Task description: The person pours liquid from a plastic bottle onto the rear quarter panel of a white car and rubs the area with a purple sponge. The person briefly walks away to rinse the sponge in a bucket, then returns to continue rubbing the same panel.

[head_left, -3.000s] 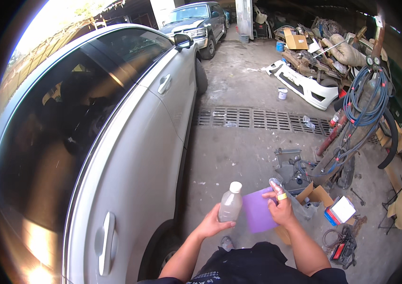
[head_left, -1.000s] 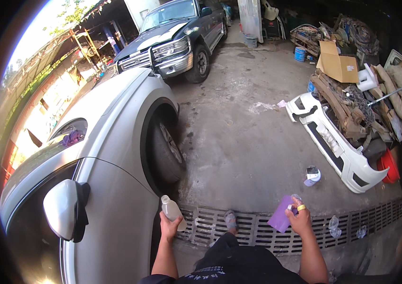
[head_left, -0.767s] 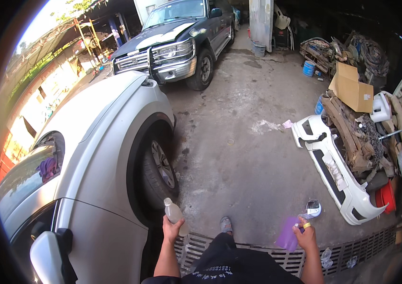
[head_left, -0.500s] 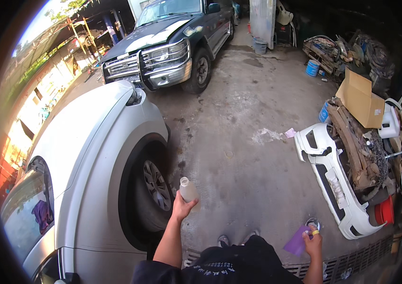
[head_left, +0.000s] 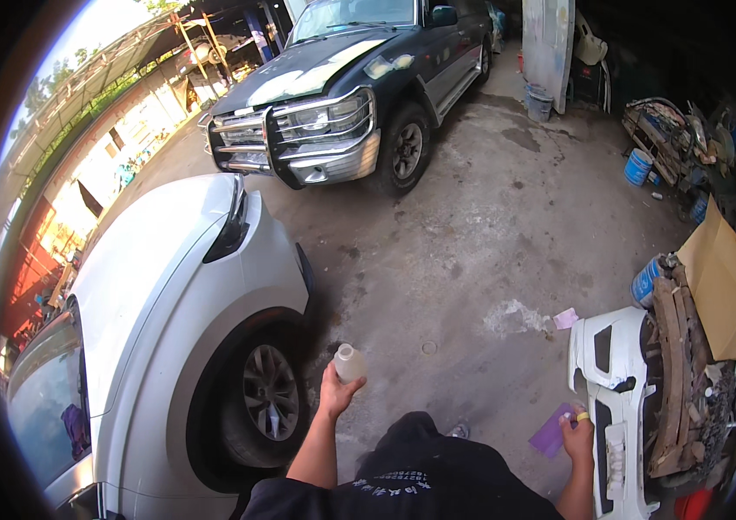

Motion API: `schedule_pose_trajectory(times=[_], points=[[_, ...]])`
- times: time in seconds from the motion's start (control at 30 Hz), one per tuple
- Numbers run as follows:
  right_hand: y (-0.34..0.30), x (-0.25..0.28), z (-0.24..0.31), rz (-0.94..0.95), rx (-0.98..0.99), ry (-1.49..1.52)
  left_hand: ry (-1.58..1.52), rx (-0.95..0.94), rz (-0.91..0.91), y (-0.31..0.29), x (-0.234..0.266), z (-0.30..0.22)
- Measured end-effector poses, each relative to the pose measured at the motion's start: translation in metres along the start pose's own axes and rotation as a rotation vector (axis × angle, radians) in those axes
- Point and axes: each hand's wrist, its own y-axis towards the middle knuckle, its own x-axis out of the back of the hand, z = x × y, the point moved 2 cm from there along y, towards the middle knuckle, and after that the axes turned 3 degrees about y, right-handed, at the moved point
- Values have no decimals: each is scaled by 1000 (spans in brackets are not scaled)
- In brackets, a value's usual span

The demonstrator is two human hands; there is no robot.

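My left hand [head_left: 333, 396] is closed around a translucent whitish bottle [head_left: 350, 365] with an open, capless mouth. It holds the bottle upright or nearly so, out in front of me beside the white car's front wheel [head_left: 270, 394]. Lower right, my right hand [head_left: 577, 440] pinches a thin purple sheet [head_left: 549, 433], which hangs to the left of the fingers. Something yellow [head_left: 583, 416] wraps one finger of that hand. Whether the sheet is paper or cloth I cannot tell.
Along my left stands a white car [head_left: 151, 260]; ahead is a dark off-road vehicle [head_left: 333, 95] with a bull bar. A white bumper [head_left: 608, 347] lies at right beside a cardboard box [head_left: 723, 277], blue cans [head_left: 648, 282] and scrap parts. A pink scrap [head_left: 565, 318] lies on the floor.
The vehicles ahead and the bumper have shifted rightward in view as I turned left. Both hands keep their hold on the bottle and the purple sheet.
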Motion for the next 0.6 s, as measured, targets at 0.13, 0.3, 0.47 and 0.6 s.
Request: schedule_pose_trajectory(times=[0.13, 0.3, 0.47, 0.6], points=[[142, 8, 39, 25, 44, 65, 166, 77, -64, 53, -60, 10], [292, -14, 5, 13, 41, -30, 301, 263, -102, 137, -152, 14], [380, -14, -50, 29, -203, -39, 328, 318, -77, 234, -238, 20], [428, 17, -109, -163, -309, 38, 8, 599, 191, 290, -297, -80]])
